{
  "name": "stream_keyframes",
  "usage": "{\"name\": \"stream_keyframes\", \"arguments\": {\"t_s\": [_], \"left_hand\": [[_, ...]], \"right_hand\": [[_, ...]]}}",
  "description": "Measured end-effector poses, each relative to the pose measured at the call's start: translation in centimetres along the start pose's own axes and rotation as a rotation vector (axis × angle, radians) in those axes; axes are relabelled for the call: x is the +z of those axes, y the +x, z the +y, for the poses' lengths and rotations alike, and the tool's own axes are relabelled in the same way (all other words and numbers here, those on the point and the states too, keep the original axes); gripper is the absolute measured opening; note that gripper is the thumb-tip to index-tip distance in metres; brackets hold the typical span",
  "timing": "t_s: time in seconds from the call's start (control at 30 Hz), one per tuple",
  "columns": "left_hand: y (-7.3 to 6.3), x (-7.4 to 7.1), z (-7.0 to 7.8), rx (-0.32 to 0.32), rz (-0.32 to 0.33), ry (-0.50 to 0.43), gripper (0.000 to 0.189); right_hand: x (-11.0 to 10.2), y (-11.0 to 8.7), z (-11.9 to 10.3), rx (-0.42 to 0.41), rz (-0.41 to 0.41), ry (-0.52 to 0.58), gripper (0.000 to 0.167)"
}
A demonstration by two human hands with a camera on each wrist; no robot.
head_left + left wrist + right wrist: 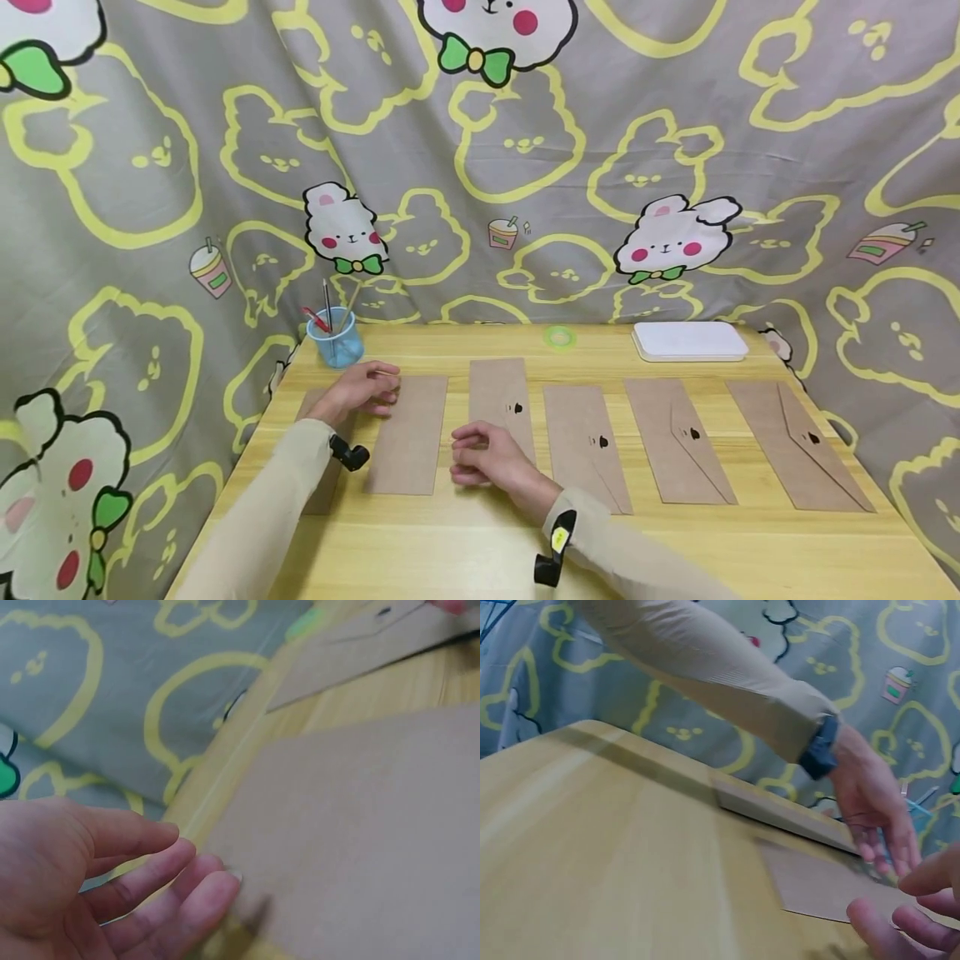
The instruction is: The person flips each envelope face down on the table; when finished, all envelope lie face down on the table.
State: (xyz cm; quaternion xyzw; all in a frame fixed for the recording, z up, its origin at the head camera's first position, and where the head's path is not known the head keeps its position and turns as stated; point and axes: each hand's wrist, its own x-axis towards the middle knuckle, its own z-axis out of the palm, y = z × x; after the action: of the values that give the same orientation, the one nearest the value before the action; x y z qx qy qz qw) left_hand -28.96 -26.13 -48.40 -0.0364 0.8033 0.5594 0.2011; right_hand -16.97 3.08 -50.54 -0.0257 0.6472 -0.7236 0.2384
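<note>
Several brown paper envelopes lie in a row on the table. My left hand (362, 390), fingers loosely bent and holding nothing, is at the upper left corner of a plain-faced envelope (408, 446). Partly covered by that forearm is the leftmost envelope (322, 493). My right hand (491, 460) hovers over the lower part of an envelope (497, 383) with a small black print, its fingers slightly curled around nothing. In the left wrist view, the left fingertips overlap the edge of the plain envelope (360, 832).
To the right lie more envelopes (581, 429), with diagonal flap lines and small black prints. A blue cup (341, 343) with pens stands at the back left. A white case (690, 340) and a green round item (559, 337) are along the back edge, before a patterned curtain (420, 167).
</note>
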Motion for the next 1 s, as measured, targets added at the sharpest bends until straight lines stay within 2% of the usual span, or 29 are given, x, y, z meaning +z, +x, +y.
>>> {"name": "stream_keyframes", "arguments": {"t_s": [0.27, 0.5, 0.83, 1.0], "left_hand": [[-0.1, 2.4, 0.8, 0.023, -0.035, -0.069, 0.046], [-0.6, 4.5, 1.5, 0.027, -0.043, -0.064, 0.042], [-0.8, 8.1, 2.4, 0.032, -0.084, -0.082, 0.042], [-0.7, 9.4, 2.4, 0.038, -0.124, -0.100, 0.045]], "right_hand": [[-3.5, 0.7, -2.1, -0.026, 0.081, -0.076, 0.038], [-6.2, 1.4, -3.2, -0.069, 0.186, -0.146, 0.034], [-8.6, 2.0, -3.5, -0.114, 0.263, -0.186, 0.039], [-9.2, 2.4, -3.3, -0.082, 0.285, -0.191, 0.041]]}}
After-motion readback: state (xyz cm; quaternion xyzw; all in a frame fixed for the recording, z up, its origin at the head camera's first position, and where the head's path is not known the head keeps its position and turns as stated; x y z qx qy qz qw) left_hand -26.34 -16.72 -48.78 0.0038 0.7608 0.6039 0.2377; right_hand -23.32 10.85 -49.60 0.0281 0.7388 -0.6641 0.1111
